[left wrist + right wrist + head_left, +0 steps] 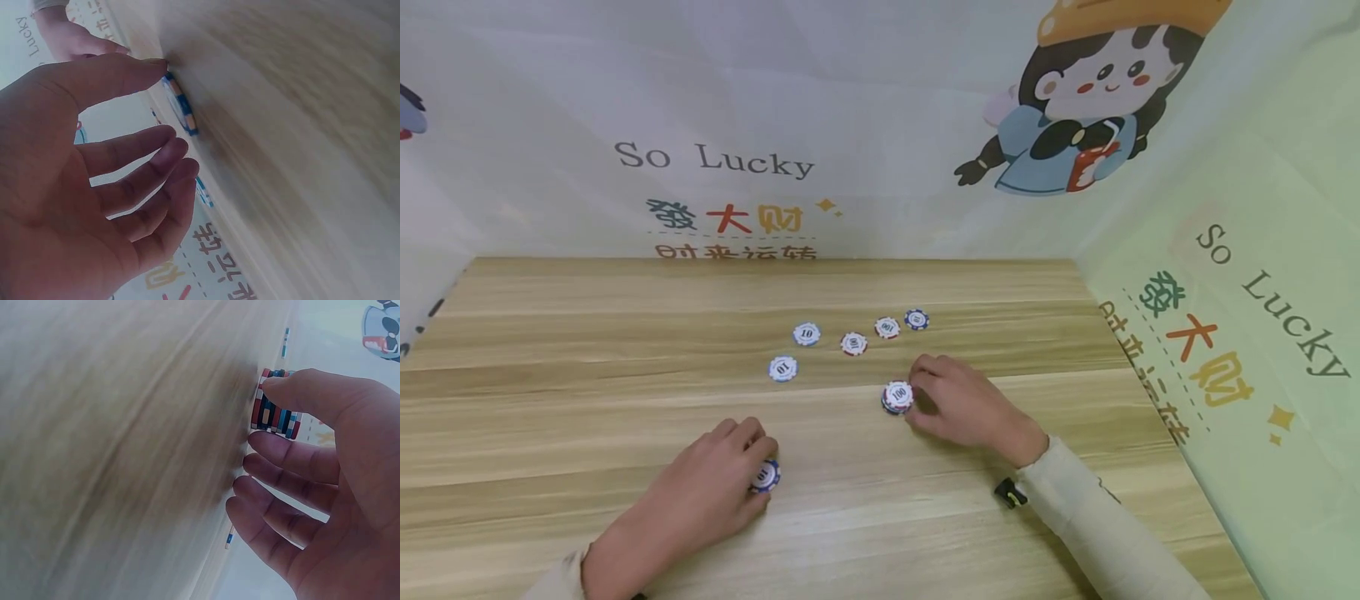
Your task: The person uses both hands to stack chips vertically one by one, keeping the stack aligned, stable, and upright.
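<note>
My left hand (700, 479) bends round a dark-blue and white poker chip (765, 476) marked 10, low on the wooden table. Seen from the left wrist, the thumb meets one end of that chip (179, 105), with the fingertips by its other end. To the right, my right hand (966, 408) holds a short stack of poker chips (898, 396) by its side; a 100 chip tops it. In the right wrist view the stack's edges (275, 409) show red, blue, black and white bands. Its thumb overlaps the stack and the index fingertip lies against the opposite side.
Several loose chips lie flat beyond the hands: two light-blue 10s (807, 334), two red-edged 100s (853, 343) and a dark-blue one (917, 319). Printed cloth walls (880, 167) border the wooden table (625, 333) at the back and sides.
</note>
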Demonstrator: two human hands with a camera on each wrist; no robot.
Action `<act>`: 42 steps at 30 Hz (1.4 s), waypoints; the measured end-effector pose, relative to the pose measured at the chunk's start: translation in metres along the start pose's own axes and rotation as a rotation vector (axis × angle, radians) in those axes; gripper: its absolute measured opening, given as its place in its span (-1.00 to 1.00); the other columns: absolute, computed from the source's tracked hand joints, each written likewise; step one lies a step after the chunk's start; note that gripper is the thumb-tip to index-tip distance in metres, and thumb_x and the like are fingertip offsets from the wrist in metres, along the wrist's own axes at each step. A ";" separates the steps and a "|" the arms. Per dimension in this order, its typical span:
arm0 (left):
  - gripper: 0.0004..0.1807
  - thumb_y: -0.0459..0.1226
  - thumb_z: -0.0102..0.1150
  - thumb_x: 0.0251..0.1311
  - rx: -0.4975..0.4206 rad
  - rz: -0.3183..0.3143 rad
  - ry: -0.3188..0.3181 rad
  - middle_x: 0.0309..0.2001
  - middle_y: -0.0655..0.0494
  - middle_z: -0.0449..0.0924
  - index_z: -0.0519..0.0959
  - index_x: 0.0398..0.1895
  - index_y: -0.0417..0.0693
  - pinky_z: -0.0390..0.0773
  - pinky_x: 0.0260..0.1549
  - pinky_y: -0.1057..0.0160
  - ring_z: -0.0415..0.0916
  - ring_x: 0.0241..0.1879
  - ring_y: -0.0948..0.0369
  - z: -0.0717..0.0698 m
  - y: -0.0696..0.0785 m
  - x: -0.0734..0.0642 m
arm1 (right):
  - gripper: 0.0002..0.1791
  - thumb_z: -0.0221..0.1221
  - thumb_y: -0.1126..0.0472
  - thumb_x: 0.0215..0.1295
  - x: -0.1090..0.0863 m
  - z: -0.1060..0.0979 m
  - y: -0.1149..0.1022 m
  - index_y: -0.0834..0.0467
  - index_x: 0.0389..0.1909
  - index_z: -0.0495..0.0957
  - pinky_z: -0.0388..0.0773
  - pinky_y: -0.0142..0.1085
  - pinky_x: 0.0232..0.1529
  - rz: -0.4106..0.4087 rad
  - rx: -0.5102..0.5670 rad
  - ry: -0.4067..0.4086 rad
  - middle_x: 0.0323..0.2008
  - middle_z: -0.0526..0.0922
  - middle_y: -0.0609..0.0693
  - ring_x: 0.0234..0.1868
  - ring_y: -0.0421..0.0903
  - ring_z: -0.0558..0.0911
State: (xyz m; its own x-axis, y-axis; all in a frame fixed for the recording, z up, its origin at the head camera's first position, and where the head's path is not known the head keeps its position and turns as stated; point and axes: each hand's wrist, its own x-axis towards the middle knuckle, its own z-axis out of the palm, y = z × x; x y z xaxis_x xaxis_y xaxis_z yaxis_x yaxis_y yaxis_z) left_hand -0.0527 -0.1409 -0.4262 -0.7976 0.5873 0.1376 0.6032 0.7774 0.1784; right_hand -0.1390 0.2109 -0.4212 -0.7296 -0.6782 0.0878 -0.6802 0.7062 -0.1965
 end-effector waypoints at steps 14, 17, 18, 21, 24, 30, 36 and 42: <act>-0.68 -0.17 0.58 0.04 0.010 0.003 0.007 -0.33 0.16 0.46 0.64 -0.29 -0.13 0.62 -0.31 0.16 0.41 -0.34 0.19 0.005 -0.010 0.000 | -0.72 0.41 0.12 0.40 0.000 0.001 0.001 0.27 -0.08 0.75 0.70 -0.12 0.05 -0.011 0.011 0.012 0.02 0.73 0.07 -0.03 0.01 0.71; -0.69 -0.18 0.55 0.03 0.004 0.008 0.003 -0.35 0.17 0.43 0.62 -0.33 -0.14 0.59 -0.36 0.19 0.38 -0.36 0.21 0.005 -0.011 0.002 | -0.72 0.41 0.12 0.40 0.000 0.002 0.002 0.27 -0.09 0.75 0.71 -0.13 0.05 -0.012 0.011 0.016 0.01 0.73 0.07 -0.04 0.00 0.71; -0.70 -0.18 0.54 0.02 0.005 0.013 0.002 -0.36 0.17 0.42 0.61 -0.34 -0.14 0.57 -0.37 0.20 0.36 -0.36 0.22 0.005 -0.011 0.002 | -0.73 0.41 0.12 0.40 0.000 0.002 0.002 0.27 -0.09 0.75 0.71 -0.13 0.04 -0.013 0.011 0.017 0.01 0.73 0.07 -0.04 0.00 0.71; -0.69 -0.17 0.53 -0.02 0.014 0.030 0.004 -0.39 0.18 0.38 0.58 -0.38 -0.13 0.53 -0.40 0.21 0.32 -0.38 0.22 0.005 -0.012 0.004 | -0.74 0.41 0.13 0.39 0.000 0.002 0.002 0.27 -0.10 0.75 0.71 -0.13 0.03 -0.017 0.009 0.021 0.00 0.73 0.07 -0.05 0.00 0.71; -0.67 -0.15 0.50 -0.05 0.038 0.055 0.001 -0.41 0.18 0.35 0.54 -0.41 -0.12 0.50 -0.41 0.19 0.29 -0.40 0.21 0.006 -0.013 0.007 | -0.73 0.41 0.13 0.39 0.001 0.001 0.001 0.28 -0.11 0.75 0.70 -0.13 0.04 -0.014 0.007 0.018 0.00 0.72 0.07 -0.05 0.01 0.71; -0.64 -0.12 0.45 -0.07 0.082 0.088 -0.010 -0.44 0.15 0.30 0.51 -0.42 -0.16 0.47 -0.41 0.18 0.25 -0.43 0.19 0.008 -0.013 0.010 | -0.72 0.42 0.12 0.39 0.000 0.000 0.000 0.28 -0.09 0.75 0.70 -0.12 0.06 0.002 0.008 0.003 0.03 0.72 0.08 -0.02 0.02 0.71; -0.63 -0.11 0.44 -0.06 0.097 0.110 -0.007 -0.45 0.14 0.30 0.50 -0.42 -0.17 0.45 -0.38 0.17 0.23 -0.43 0.18 0.008 -0.014 0.012 | -0.72 0.42 0.12 0.38 0.000 0.001 0.000 0.27 -0.10 0.74 0.71 -0.13 0.04 0.002 0.001 0.004 0.02 0.72 0.07 -0.03 0.01 0.71; -0.64 -0.12 0.43 -0.06 0.089 0.117 0.004 -0.44 0.12 0.30 0.49 -0.42 -0.16 0.46 -0.39 0.16 0.25 -0.43 0.16 0.007 -0.016 0.015 | -0.73 0.42 0.13 0.38 0.000 0.000 0.000 0.27 -0.10 0.75 0.71 -0.14 0.02 0.000 0.004 0.008 0.01 0.71 0.06 -0.05 -0.01 0.70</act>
State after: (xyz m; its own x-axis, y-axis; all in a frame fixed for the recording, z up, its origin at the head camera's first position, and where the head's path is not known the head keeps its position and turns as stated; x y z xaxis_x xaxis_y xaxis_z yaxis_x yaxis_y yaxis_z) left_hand -0.0740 -0.1427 -0.4336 -0.7218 0.6743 0.1560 0.6893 0.7207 0.0738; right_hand -0.1395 0.2108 -0.4214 -0.7300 -0.6767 0.0961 -0.6801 0.7051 -0.2008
